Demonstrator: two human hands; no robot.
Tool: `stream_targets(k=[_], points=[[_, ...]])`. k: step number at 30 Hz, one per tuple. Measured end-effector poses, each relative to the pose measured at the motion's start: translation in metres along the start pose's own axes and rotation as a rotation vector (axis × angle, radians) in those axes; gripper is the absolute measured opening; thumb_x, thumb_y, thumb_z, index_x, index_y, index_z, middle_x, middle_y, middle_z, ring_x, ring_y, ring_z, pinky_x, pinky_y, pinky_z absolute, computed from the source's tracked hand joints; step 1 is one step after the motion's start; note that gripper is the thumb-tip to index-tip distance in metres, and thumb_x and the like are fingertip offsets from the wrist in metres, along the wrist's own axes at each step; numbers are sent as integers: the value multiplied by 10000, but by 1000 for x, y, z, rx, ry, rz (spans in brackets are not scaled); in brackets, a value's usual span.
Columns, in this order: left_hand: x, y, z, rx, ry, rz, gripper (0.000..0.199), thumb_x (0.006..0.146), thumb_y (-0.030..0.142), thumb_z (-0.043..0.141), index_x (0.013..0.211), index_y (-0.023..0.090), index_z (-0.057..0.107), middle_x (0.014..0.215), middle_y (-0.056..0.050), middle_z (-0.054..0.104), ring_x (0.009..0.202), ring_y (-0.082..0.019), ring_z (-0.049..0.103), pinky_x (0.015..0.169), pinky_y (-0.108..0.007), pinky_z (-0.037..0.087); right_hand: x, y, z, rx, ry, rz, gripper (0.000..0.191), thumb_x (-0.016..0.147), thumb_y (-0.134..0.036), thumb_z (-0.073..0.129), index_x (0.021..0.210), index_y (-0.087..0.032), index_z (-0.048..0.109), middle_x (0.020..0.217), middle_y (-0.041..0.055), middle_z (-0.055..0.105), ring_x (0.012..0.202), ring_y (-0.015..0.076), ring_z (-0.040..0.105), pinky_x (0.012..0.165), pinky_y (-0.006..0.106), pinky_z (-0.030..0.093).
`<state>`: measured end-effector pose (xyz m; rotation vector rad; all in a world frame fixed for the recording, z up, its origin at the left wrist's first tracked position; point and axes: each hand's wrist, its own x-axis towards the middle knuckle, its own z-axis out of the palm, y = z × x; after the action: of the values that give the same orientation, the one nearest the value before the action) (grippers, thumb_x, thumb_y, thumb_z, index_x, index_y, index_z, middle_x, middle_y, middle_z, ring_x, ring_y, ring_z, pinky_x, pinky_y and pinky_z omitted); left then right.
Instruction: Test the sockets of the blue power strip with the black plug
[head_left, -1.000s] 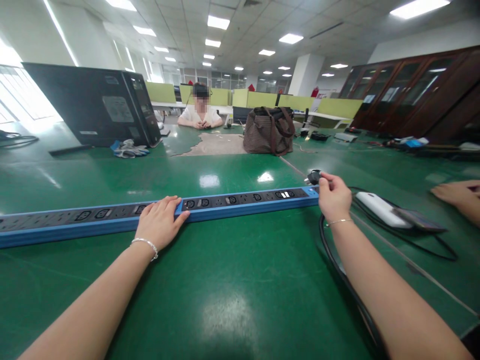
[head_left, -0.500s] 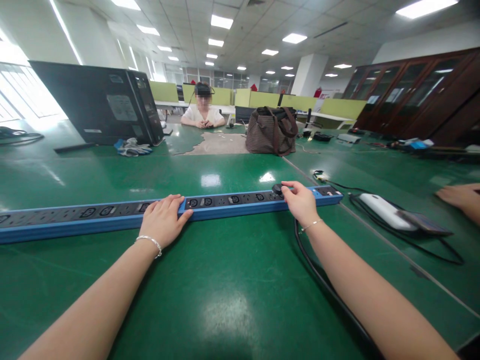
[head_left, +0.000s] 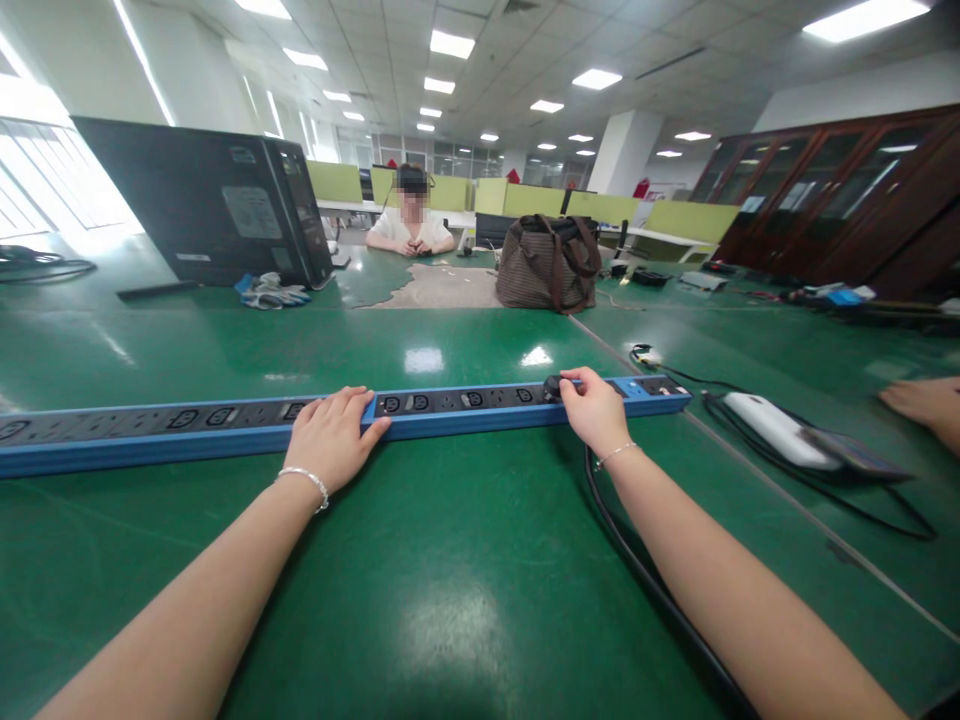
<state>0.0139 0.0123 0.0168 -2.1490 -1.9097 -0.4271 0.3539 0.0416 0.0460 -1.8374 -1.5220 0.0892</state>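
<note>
A long blue power strip point(head_left: 450, 428) with a black face and several sockets runs across the green table. My left hand point(head_left: 330, 435) grips it near the middle, fingers over the top and thumb at the near edge. Toward its right end, my right hand point(head_left: 594, 410) is closed on a black plug point(head_left: 553, 388) at the socket face. The fingers partly cover the plug, and how deep it sits I cannot tell. A thick black cable point(head_left: 637, 565) runs from beneath my right hand toward the lower right.
On the right lie a white adapter point(head_left: 780, 428) with a dark flat device, thin cords and another person's hand point(head_left: 926, 405). Farther back are a brown bag point(head_left: 544, 265), gloves point(head_left: 271, 292) and a black computer case point(head_left: 210, 205). A person point(head_left: 411, 225) sits across the table.
My right hand and the plug tilt slightly lower over the strip. My left hand keeps its place on it. The whole view has shifted a little.
</note>
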Motion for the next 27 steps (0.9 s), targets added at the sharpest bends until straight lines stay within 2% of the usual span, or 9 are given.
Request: stream_targets(k=[17, 22, 27], points=[[-1, 1, 0, -14, 4, -5, 552, 875, 520, 287, 1244, 169, 500, 1326, -90, 507, 1213, -253, 450, 1027, -420, 289, -7, -14, 1, -283, -89, -45, 319, 834, -357, 401, 1036, -258, 627, 800, 72, 681, 752, 232, 624, 657, 312, 421], [0, 0, 0, -28, -9, -5, 538, 870, 522, 294, 1248, 199, 498, 1332, -80, 504, 1223, -252, 444, 1032, -428, 287, -10, -13, 2, -345, -88, -63, 336, 851, -354, 378, 1076, -255, 609, 821, 76, 679, 739, 229, 621, 644, 307, 416], [0, 1, -1, -31, -21, -7, 543, 873, 520, 286, 1256, 194, 491, 1339, -84, 496, 1233, -254, 434, 1037, -436, 282, -1, -15, -1, -406, -154, -102, 315, 843, -332, 382, 1050, -256, 607, 814, 70, 673, 730, 226, 610, 640, 307, 411]])
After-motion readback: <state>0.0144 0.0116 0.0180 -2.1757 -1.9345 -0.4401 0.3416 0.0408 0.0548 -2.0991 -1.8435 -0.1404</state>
